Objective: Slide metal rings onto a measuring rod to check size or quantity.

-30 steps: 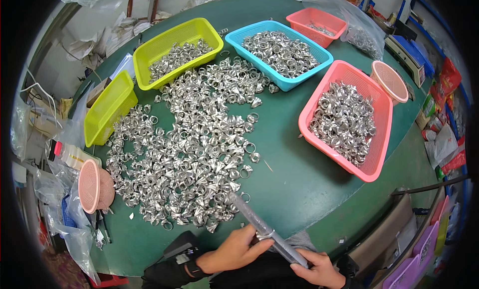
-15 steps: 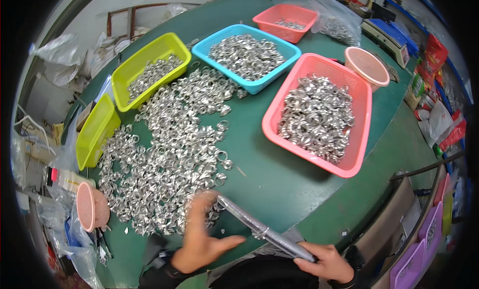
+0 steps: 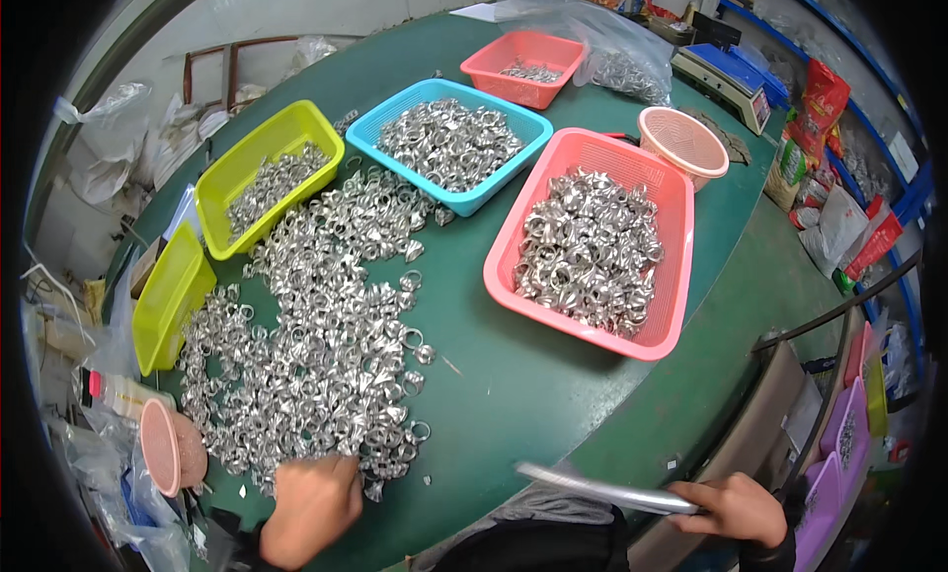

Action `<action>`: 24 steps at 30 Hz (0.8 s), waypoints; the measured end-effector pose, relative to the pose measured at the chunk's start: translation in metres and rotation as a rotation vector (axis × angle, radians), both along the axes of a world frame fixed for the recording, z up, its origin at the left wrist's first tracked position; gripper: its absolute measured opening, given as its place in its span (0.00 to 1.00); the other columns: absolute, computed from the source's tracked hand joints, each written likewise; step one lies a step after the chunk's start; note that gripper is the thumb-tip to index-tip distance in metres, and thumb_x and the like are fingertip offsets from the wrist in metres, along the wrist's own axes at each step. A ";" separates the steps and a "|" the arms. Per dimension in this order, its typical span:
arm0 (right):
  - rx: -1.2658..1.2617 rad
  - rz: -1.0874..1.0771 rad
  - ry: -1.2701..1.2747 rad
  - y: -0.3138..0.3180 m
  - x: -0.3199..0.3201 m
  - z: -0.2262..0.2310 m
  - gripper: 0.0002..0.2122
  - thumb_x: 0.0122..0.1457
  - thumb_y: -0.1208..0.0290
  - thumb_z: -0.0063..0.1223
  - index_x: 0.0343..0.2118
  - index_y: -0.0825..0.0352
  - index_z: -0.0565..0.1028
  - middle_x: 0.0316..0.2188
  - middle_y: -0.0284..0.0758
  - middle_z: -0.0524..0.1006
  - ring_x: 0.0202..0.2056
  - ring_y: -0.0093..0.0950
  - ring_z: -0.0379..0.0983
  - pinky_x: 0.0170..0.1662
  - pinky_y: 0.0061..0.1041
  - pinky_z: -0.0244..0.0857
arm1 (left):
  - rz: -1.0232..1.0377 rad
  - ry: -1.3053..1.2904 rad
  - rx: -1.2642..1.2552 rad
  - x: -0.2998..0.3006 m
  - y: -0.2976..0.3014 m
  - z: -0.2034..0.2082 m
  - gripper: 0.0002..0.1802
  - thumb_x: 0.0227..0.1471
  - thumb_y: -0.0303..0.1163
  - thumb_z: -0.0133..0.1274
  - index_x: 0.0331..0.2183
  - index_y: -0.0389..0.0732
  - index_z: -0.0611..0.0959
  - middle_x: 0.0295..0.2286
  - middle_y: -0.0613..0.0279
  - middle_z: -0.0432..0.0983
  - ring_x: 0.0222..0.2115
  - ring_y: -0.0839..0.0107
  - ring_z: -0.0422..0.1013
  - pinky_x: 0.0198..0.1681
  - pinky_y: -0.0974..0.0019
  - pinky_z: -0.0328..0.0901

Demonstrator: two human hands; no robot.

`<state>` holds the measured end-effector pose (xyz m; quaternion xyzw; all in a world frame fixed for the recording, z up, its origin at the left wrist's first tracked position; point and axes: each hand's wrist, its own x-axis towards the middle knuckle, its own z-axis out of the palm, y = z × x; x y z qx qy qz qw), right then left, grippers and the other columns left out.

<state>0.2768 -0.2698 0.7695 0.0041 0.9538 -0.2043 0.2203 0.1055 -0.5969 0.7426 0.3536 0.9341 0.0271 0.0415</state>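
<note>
A broad heap of silver metal rings lies across the left half of the green table. At the heap's near edge is my left hand, its fingers curled down among the rings; what they pinch, if anything, is hidden. My right hand, low on the right, grips the thick end of a silver tapered ring mandrel. The mandrel points left over the table's near edge, slightly blurred, and no ring shows on it. A pink basket full of rings stands beyond my right hand.
A blue basket and a yellow-green basket hold rings behind the heap. Another yellow-green basket leans at the left, near a small pink basket. Farther back are a peach round basket, a pink basket and a scale.
My left hand, spread beside the mandrel tip before, has moved left and closed at the heap. The mandrel has swung flatter and right with my right hand; the ring earlier on it no longer shows.
</note>
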 end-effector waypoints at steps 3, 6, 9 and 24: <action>-0.299 -0.163 0.151 -0.014 0.008 -0.016 0.14 0.39 0.64 0.55 0.30 0.65 0.71 0.14 0.36 0.71 0.15 0.30 0.68 0.19 0.21 0.62 | -0.038 -0.191 0.322 0.016 0.010 0.012 0.10 0.30 0.25 0.52 0.25 0.37 0.76 0.14 0.57 0.69 0.13 0.64 0.66 0.16 0.68 0.59; -0.462 -0.092 0.040 -0.027 -0.003 -0.026 0.14 0.43 0.65 0.52 0.31 0.68 0.70 0.15 0.41 0.70 0.14 0.33 0.67 0.19 0.23 0.62 | -0.130 -0.269 0.568 -0.011 0.050 0.012 0.12 0.33 0.28 0.55 0.26 0.36 0.74 0.17 0.57 0.69 0.14 0.67 0.65 0.16 0.71 0.59; -0.509 -0.110 0.032 -0.041 -0.008 -0.045 0.14 0.44 0.65 0.51 0.32 0.69 0.70 0.15 0.42 0.69 0.15 0.35 0.66 0.20 0.24 0.62 | -0.327 -0.302 0.834 -0.048 0.108 0.049 0.30 0.32 0.30 0.55 0.41 0.35 0.64 0.36 0.53 0.64 0.36 0.67 0.64 0.37 0.70 0.59; -0.943 -0.867 -0.067 -0.061 -0.020 -0.068 0.11 0.46 0.76 0.47 0.33 0.74 0.67 0.12 0.25 0.63 0.12 0.11 0.56 0.13 0.11 0.47 | -0.005 0.095 0.382 -0.059 0.040 -0.047 0.12 0.30 0.33 0.57 0.17 0.36 0.73 0.18 0.59 0.65 0.23 0.64 0.62 0.26 0.65 0.56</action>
